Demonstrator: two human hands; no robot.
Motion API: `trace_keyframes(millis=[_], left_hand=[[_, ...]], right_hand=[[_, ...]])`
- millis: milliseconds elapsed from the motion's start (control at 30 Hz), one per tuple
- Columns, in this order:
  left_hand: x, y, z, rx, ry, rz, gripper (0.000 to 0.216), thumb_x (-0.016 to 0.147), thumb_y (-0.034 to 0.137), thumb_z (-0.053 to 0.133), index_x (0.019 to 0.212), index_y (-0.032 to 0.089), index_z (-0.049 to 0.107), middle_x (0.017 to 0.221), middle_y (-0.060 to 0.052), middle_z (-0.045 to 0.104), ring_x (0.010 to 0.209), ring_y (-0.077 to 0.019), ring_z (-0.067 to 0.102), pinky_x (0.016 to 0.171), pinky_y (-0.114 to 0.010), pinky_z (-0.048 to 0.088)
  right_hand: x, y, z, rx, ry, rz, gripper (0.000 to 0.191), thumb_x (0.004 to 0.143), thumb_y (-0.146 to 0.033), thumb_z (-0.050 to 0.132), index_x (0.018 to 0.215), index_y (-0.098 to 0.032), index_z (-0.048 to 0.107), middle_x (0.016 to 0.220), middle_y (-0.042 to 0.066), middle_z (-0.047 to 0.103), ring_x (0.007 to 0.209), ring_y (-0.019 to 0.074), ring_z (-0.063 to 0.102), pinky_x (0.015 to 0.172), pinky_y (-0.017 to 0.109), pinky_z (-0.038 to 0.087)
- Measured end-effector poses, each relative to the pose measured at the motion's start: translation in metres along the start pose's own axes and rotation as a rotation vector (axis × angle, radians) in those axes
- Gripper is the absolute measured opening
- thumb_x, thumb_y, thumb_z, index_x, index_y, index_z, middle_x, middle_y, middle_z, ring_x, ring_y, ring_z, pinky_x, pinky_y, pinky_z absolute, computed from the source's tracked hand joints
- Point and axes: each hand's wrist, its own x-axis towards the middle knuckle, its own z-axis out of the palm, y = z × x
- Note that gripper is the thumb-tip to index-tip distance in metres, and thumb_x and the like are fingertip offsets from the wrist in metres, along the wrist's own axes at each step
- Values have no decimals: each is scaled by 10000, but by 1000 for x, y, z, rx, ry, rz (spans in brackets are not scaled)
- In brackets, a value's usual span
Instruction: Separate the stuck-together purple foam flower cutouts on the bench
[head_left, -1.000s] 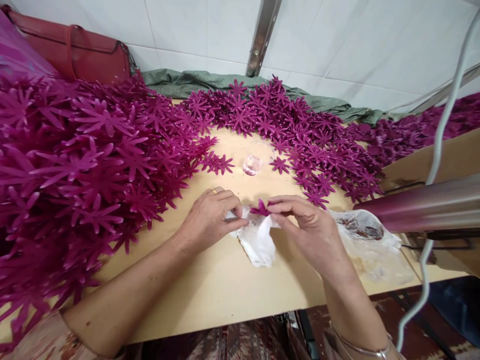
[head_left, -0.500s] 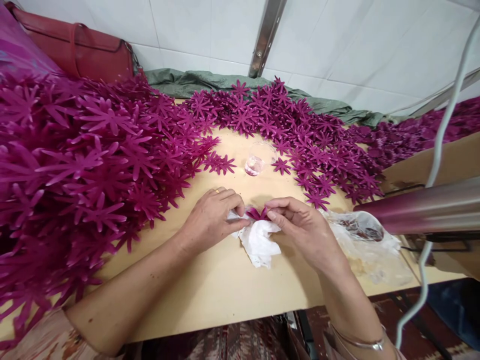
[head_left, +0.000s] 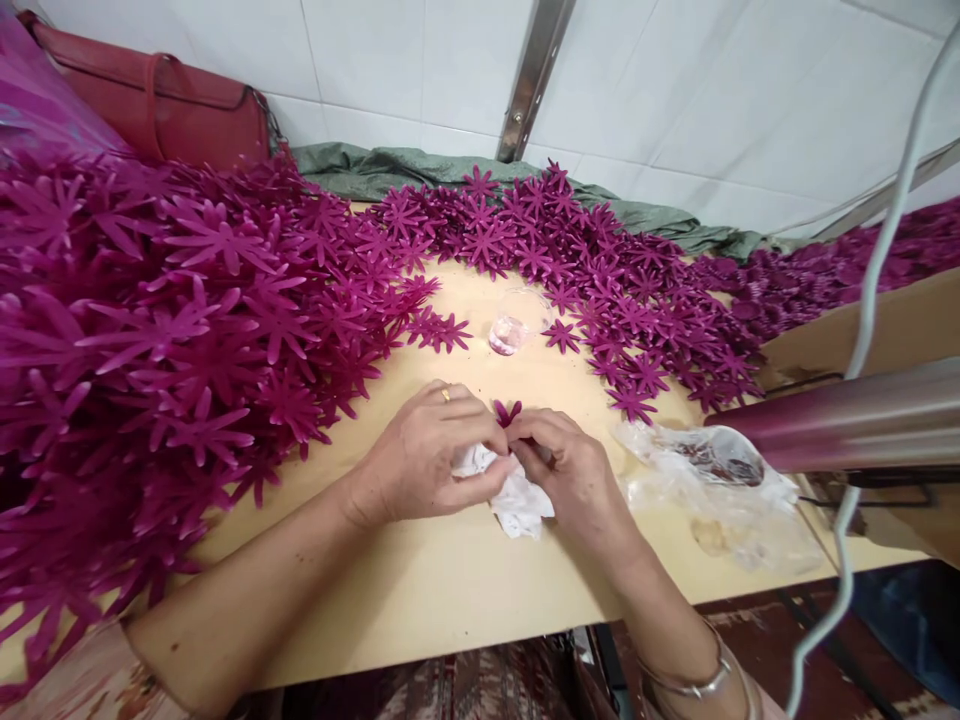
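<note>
My left hand and my right hand meet fingertip to fingertip over the tan tabletop. Both are closed, pinching a small magenta star-shaped flower piece that sticks up between them. Under the fingers lies a crumpled white cloth, with the left hand pressing on its upper edge. A ring shows on the left hand and a bangle on the right wrist.
Heaps of magenta flower pieces fill the left and stretch across the back. A small clear cup stands behind my hands. A crumpled plastic bag, a metal tube, a white cable and a red bag surround.
My right hand has slid left and closed in against the left hand. The flower piece now stands up between both hands' fingertips, and the cloth is more covered.
</note>
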Motion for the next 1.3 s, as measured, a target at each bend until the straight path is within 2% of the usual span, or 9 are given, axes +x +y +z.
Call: trace_keyframes(millis=[200,300,467,633,867,967,1133,1200,1300], left_hand=[[1,6,5,-11,-237,149,250,976,328,610,797,192,721,733,-23,734,724,-169,651,736,-321,481],[1,7,4,-6,-253,136,259,983,332,608,806,192,735,762,-30,745,755,-171,664,746,-318,490],[-3,4,3,-26,-289,101,242,988,351,615,859,203,757,829,-23,766,809,-168,677,797,-307,506],[-3,5,2,-73,-319,46,215,980,366,630,893,223,766,874,-18,785,874,-178,702,843,-312,510],[2,9,-2,-248,-350,-109,177,933,358,684,850,224,765,850,-31,782,783,-165,701,803,-310,507],[4,6,-4,-340,-232,-299,252,945,360,661,762,192,697,720,-4,700,640,-117,611,639,-250,445],[7,-8,-10,-470,327,-536,287,894,435,736,953,198,585,828,11,634,701,-112,576,647,-233,443],[8,-14,-11,-613,356,-545,323,898,456,727,1050,192,619,943,-33,679,796,-136,621,734,-262,496],[8,-22,-10,-697,355,-583,333,899,491,713,869,161,680,804,-28,664,752,-137,596,748,-269,500]], right_hand=[[3,12,-4,245,29,186,111,876,-211,674,919,-247,770,974,40,776,905,203,725,839,374,584],[6,13,-6,249,165,213,109,888,-247,683,953,-248,770,1003,47,779,931,207,727,873,390,585],[9,16,-2,70,17,46,160,901,-177,635,901,-265,769,1022,49,775,1062,227,705,976,431,547],[9,18,-4,34,82,20,137,910,-201,638,915,-258,763,956,49,768,984,225,706,917,420,559],[28,10,-16,432,150,220,162,816,-352,781,883,-215,728,853,13,755,795,164,683,804,341,571],[44,0,-19,646,59,314,305,742,-411,855,911,-209,702,879,18,753,805,158,685,803,323,571],[68,-16,-5,799,-55,333,433,696,-443,898,995,-226,673,959,36,760,867,171,710,813,312,573],[72,-16,5,817,-53,289,424,713,-439,887,997,-228,652,923,26,754,860,173,709,822,319,572],[72,-12,20,749,4,187,351,795,-409,821,1032,-233,631,925,22,735,859,171,696,848,335,568]])
